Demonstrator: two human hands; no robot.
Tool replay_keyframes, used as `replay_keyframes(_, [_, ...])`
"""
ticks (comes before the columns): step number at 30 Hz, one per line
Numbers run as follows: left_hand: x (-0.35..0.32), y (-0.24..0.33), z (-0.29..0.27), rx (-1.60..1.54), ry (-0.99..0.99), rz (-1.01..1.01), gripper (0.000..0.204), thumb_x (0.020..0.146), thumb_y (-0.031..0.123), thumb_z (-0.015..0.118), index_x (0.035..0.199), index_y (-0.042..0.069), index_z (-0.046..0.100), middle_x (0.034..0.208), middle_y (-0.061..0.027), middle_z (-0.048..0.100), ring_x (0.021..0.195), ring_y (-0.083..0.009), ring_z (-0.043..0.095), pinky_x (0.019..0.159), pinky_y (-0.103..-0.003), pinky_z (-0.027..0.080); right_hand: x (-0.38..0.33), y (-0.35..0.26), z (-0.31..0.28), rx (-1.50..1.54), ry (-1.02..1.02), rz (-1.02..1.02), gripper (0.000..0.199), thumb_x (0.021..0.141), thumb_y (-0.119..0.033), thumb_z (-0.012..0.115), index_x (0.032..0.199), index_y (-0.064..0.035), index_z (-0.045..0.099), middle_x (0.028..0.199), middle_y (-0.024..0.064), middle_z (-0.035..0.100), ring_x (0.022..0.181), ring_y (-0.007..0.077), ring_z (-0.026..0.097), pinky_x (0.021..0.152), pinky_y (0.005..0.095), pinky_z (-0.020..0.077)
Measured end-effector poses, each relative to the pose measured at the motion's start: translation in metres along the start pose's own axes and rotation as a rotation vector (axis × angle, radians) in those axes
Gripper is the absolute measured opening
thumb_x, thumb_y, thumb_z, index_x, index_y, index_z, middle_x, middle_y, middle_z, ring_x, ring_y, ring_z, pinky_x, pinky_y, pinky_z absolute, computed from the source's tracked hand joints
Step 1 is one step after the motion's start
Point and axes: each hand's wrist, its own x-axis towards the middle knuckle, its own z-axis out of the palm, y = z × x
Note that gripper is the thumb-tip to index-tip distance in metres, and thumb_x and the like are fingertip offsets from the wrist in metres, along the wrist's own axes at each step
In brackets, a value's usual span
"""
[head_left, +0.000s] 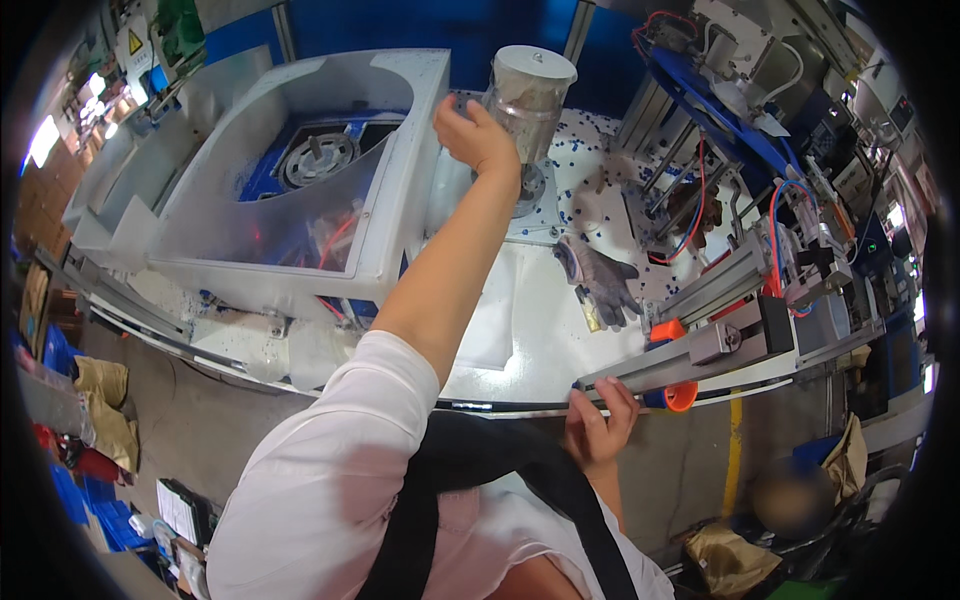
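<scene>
Left hand [478, 135] is stretched far out over the white machine table [520, 340], fingers curled against the side of a clear plastic canister [524, 100] with a pale lid, which stands raised above a round metal base [528, 190] near the back of the table; from where I stand it looks like a grip around the wall, though the thumb side is hidden and I cannot tell how firmly it closes. Right hand [598, 420] hooks its fingers over the near edge of the table, just under the grey metal rail [700, 350], bracing the body for the long reach. To do this well, I would say the canister wants to stay upright and squarely over the base, with the wrist straight instead of bent, and the brace on the edge kept so the lean does not wobble it. Small blue pieces [590, 150] lie scattered around the base, and a grey work glove [600, 285] lies flat between base and rail; both sit close enough to be swept by a careless forearm. Left of the arm stands a big translucent hopper housing [300, 170]
</scene>
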Motion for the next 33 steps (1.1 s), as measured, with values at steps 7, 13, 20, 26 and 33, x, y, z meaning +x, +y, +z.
replay_keyframes(7, [0.01,-0.009,0.036,-0.148,-0.437,0.188,0.048,0.1,0.03,0.031,0.144,0.009,0.029,0.143,-0.0171,0.039,0.136,-0.0344,0.03,0.11,-0.05,0.022,-0.001,0.001,0.001,0.007,-0.056,0.001,0.035,0.064,0.001,0.07,0.096,-0.0114,0.069,0.11,0.0107,0.058,0.103,0.0314,0.055,0.087,0.0383,0.0445])
replay_keyframes(13, [0.004,-0.01,0.027,0.106,-0.472,0.282,0.053,0.101,0.035,0.025,0.147,0.011,0.022,0.147,-0.0177,0.033,0.14,-0.0369,0.02,0.112,-0.054,0.009,-0.003,0.002,0.001,0.011,-0.095,0.015,0.035,0.064,0.001,0.07,0.096,-0.0116,0.069,0.111,0.0105,0.057,0.103,0.0312,0.054,0.089,0.0387,0.0433])
replay_keyframes(20, [-0.005,-0.025,0.022,-0.107,-0.314,0.202,0.061,0.1,0.038,0.029,0.148,0.004,0.015,0.154,-0.0179,0.014,0.142,-0.0394,0.009,0.114,-0.051,0.006,0.001,-0.005,0.002,0.038,-0.06,0.005,0.033,0.065,0.001,0.068,0.095,-0.0108,0.069,0.111,0.0108,0.058,0.103,0.031,0.054,0.087,0.0392,0.0448])
replay_keyframes(26, [0.007,-0.031,0.016,-0.029,-0.555,0.374,0.064,0.1,0.039,0.028,0.149,0.005,0.009,0.156,-0.0169,0.01,0.143,-0.0355,0.008,0.114,-0.05,0.003,0.014,0.001,0.037,0.378,-0.22,0.088,0.037,0.072,-0.003,0.069,0.108,-0.0094,0.064,0.119,0.0159,0.055,0.106,0.033,0.054,0.084,0.0419,0.0471])
replay_keyframes(33, [-0.013,0.011,-0.022,-0.259,-0.629,0.29,0.061,0.102,0.035,0.03,0.149,0.001,0.01,0.155,-0.0189,0.013,0.144,-0.0317,0.007,0.115,-0.04,0.005,0.033,0.057,0.145,-0.035,-0.109,0.811,0.058,0.078,-0.027,0.068,0.13,-0.0088,0.049,0.154,0.025,0.006,0.14,0.0474,-0.004,0.11,0.0574,0.0064])
